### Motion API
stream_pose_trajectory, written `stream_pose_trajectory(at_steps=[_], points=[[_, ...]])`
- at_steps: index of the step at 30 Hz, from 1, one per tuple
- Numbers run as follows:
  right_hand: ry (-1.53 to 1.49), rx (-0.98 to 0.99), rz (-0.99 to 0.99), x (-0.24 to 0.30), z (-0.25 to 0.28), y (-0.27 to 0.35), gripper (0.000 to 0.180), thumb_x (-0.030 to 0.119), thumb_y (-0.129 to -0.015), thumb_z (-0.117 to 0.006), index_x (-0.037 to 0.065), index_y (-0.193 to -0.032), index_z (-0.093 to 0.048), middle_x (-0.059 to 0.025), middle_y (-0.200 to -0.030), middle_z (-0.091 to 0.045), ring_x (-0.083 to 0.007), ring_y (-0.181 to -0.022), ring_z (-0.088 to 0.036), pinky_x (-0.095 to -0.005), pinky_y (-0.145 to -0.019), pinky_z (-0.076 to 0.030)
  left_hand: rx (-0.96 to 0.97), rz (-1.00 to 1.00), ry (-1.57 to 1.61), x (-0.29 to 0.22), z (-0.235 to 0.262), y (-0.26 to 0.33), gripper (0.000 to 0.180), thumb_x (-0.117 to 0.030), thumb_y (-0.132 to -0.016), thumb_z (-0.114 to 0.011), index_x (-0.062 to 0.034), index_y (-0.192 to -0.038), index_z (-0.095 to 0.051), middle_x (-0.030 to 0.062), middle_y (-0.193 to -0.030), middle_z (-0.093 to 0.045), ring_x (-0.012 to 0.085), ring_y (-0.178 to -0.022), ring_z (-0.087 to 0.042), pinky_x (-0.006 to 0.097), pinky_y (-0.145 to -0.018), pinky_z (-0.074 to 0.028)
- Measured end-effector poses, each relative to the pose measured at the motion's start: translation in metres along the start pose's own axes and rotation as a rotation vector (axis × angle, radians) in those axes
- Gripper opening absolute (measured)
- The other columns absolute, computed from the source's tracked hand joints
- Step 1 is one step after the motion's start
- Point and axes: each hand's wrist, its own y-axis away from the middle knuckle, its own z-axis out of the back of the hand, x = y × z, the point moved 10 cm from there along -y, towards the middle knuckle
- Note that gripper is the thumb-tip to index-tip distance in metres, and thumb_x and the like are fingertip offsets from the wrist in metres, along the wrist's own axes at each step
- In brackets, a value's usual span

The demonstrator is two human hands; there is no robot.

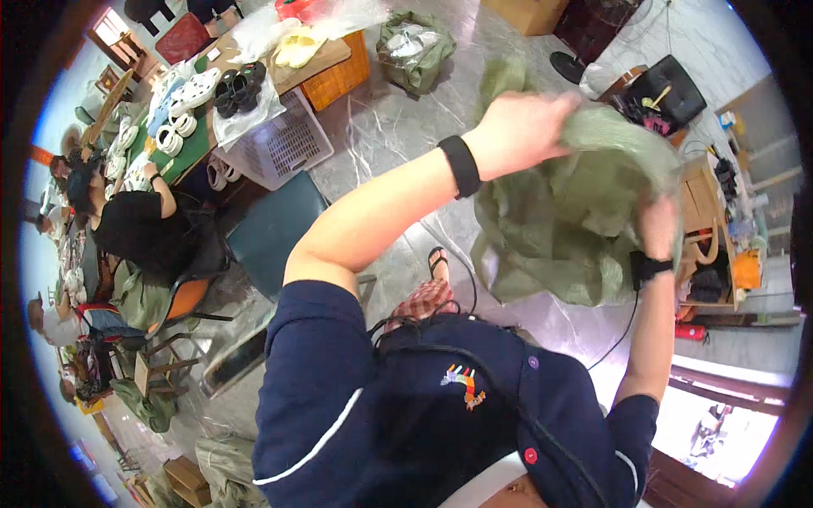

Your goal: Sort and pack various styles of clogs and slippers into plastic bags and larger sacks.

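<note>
A large olive-green woven sack (563,224) hangs in front of me over the floor, its upper part smeared by motion. My left hand (525,131), with a black band at the wrist, is closed on the sack's upper edge. On the right side, my right hand (659,227) grips the same sack lower down; its fingers are blurred and partly hidden by the cloth. A black strap with a cable sits on that wrist. What the sack holds, if anything, cannot be seen.
Another green sack (415,55) with pale plastic stands on the floor ahead. At left, a table carries white clogs (195,91) and black shoes (240,89), above a grey plastic crate (284,140). A dark green chair (278,233) stands near my left arm. A co-worker (140,224) sits farther left.
</note>
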Motion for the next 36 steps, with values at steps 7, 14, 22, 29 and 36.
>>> stream_pose_trajectory(at_steps=[7, 14, 22, 29, 36], points=[[-0.523, -0.006, 0.131, 0.077, 0.017, -0.156, 0.030, 0.008, -0.075, -0.057, 0.003, -0.105, -0.061, -0.0196, -0.097, -0.066, -0.0335, -0.094, -0.063, -0.0397, -0.081, -0.048, 0.171, 0.322, -0.238, 0.186, -0.016, -0.020, 0.019, -0.017, -0.076, -0.060, -0.0088, -0.093, -0.061, 0.0146, -0.084, -0.064, 0.0335, -0.083, -0.063, 0.045, -0.069, -0.051], [-0.356, -0.119, 0.550, 0.193, 0.011, -0.210, 0.023, 0.013, -0.071, -0.065, 0.007, -0.093, -0.063, -0.0157, -0.089, -0.065, -0.0335, -0.088, -0.062, -0.0406, -0.074, -0.049, 0.315, 0.476, -0.311, 0.285, -0.002, 0.037, 0.027, -0.023, -0.077, -0.064, -0.0056, -0.097, -0.059, 0.0171, -0.086, -0.062, 0.0340, -0.089, -0.061, 0.045, -0.076, -0.048], [-0.539, -0.056, 0.335, 0.238, -0.026, -0.292, 0.032, 0.016, -0.073, -0.066, 0.008, -0.103, -0.064, -0.0176, -0.097, -0.066, -0.0331, -0.093, -0.063, -0.0382, -0.077, -0.049, 0.046, 0.750, 0.257, 0.316, 0.032, 0.034, 0.034, -0.026, -0.078, -0.069, -0.0007, -0.098, -0.060, 0.0200, -0.093, -0.064, 0.0356, -0.092, -0.061, 0.040, -0.079, -0.048], [-0.615, 0.876, 0.683, 0.396, -0.181, -0.250, 0.041, 0.029, -0.075, -0.070, 0.004, -0.107, -0.063, -0.0109, -0.091, -0.068, -0.0233, -0.081, -0.064, -0.0345, -0.073, -0.048, 0.873, 0.809, 0.221, 0.404, -0.101, 0.110, 0.048, -0.028, -0.086, -0.060, 0.0015, -0.123, -0.051, 0.0200, -0.111, -0.062, 0.0324, -0.098, -0.062, 0.038, -0.085, -0.048], [-1.035, 1.348, 0.354, 0.519, -0.258, -0.258, 0.043, 0.038, -0.083, -0.066, 0.003, -0.108, -0.062, 0.0033, -0.082, -0.059, -0.0059, -0.060, -0.039, -0.0257, -0.050, -0.030, -0.003, 1.502, 1.578, 0.515, -0.064, 0.188, 0.037, -0.021, -0.097, -0.049, -0.0008, -0.128, -0.050, 0.0101, -0.123, -0.058, 0.0183, -0.108, -0.058, 0.036, -0.095, -0.047]])
